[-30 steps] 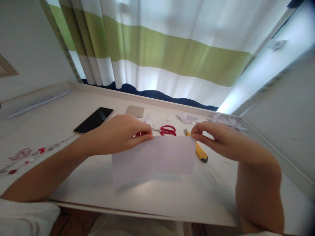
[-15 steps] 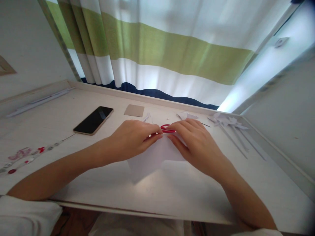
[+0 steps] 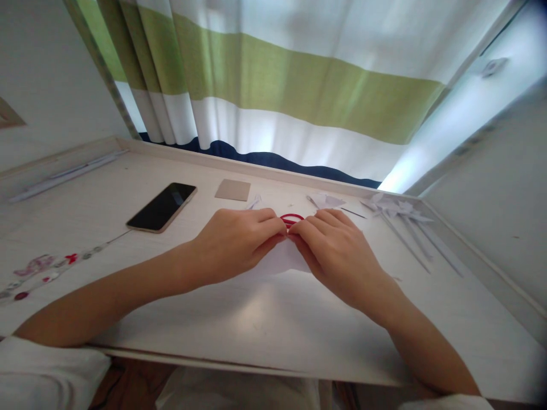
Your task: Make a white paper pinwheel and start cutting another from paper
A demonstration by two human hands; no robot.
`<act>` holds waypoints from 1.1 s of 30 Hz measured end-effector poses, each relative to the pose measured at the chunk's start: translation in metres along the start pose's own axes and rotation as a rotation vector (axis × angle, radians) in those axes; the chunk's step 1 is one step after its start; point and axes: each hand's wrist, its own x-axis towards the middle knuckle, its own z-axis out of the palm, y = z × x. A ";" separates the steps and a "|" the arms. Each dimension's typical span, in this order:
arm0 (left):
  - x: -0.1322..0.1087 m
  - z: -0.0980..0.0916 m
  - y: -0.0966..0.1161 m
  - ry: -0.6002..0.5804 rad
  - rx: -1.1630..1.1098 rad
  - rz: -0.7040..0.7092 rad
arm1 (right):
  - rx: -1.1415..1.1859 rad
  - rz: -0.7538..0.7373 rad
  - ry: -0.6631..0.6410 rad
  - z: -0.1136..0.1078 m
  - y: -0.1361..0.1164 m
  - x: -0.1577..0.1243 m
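A white sheet of paper (image 3: 280, 263) lies on the white desk (image 3: 256, 319), mostly hidden under my two hands. My left hand (image 3: 233, 242) and my right hand (image 3: 335, 250) meet fingertip to fingertip over the paper's far edge, fingers pinched together on it. Only a small pale wedge of paper shows between and below the hands. Just beyond my fingertips lie red-handled scissors (image 3: 292, 218), partly covered.
A black phone (image 3: 162, 206) lies at the left, a tan card (image 3: 233, 189) behind it. Paper scraps (image 3: 327, 200) and long white paper pieces (image 3: 404, 219) lie at the back right. A decorated tape strip (image 3: 47, 270) runs along the left. A striped curtain (image 3: 277, 85) hangs behind.
My right hand has swung left from the sheet's right corner to meet my left hand, folding the paper narrower. The yellow knife seen earlier is now hidden.
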 end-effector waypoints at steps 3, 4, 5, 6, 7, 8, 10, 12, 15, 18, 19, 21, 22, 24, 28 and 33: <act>0.000 -0.001 -0.002 -0.010 0.028 0.038 | -0.013 -0.037 -0.031 0.000 0.002 0.000; 0.000 -0.001 -0.002 -0.015 0.035 0.052 | -0.012 -0.051 -0.045 0.000 0.002 0.000; 0.001 -0.001 -0.003 -0.018 0.044 0.064 | -0.011 -0.064 -0.056 0.000 0.003 0.000; 0.001 -0.001 -0.003 -0.018 0.053 0.074 | -0.012 -0.074 -0.062 0.000 0.003 0.000; 0.001 -0.001 -0.003 -0.015 0.059 0.079 | -0.014 -0.082 -0.062 -0.001 0.004 0.000; 0.001 -0.001 -0.003 -0.012 0.062 0.080 | -0.024 -0.084 -0.053 -0.002 0.005 0.000; 0.002 -0.002 -0.003 -0.007 0.059 0.064 | -0.057 -0.064 -0.022 -0.005 0.007 0.000; 0.003 -0.003 -0.004 -0.002 0.053 0.042 | -0.080 -0.032 0.010 -0.010 0.011 -0.001; 0.004 -0.005 -0.005 0.008 0.058 0.035 | -0.072 -0.001 0.015 -0.016 0.017 -0.002; 0.005 -0.007 -0.006 0.012 0.082 0.031 | -0.054 0.015 0.006 -0.022 0.024 -0.004; 0.005 -0.007 -0.007 0.014 0.088 0.027 | -0.050 0.022 0.011 -0.023 0.026 -0.005; 0.005 -0.009 -0.008 0.024 0.098 0.018 | -0.042 0.035 0.027 -0.026 0.030 -0.007; 0.005 -0.010 -0.008 0.030 0.103 0.016 | -0.036 0.038 0.032 -0.027 0.031 -0.008; 0.005 -0.011 -0.008 0.038 0.117 0.013 | -0.029 0.041 0.031 -0.028 0.032 -0.008; 0.005 -0.012 -0.013 0.035 0.168 0.003 | -0.057 0.083 0.017 -0.029 0.037 -0.008; 0.005 -0.016 -0.034 0.102 0.347 -0.097 | -0.162 0.313 0.071 -0.028 0.061 -0.012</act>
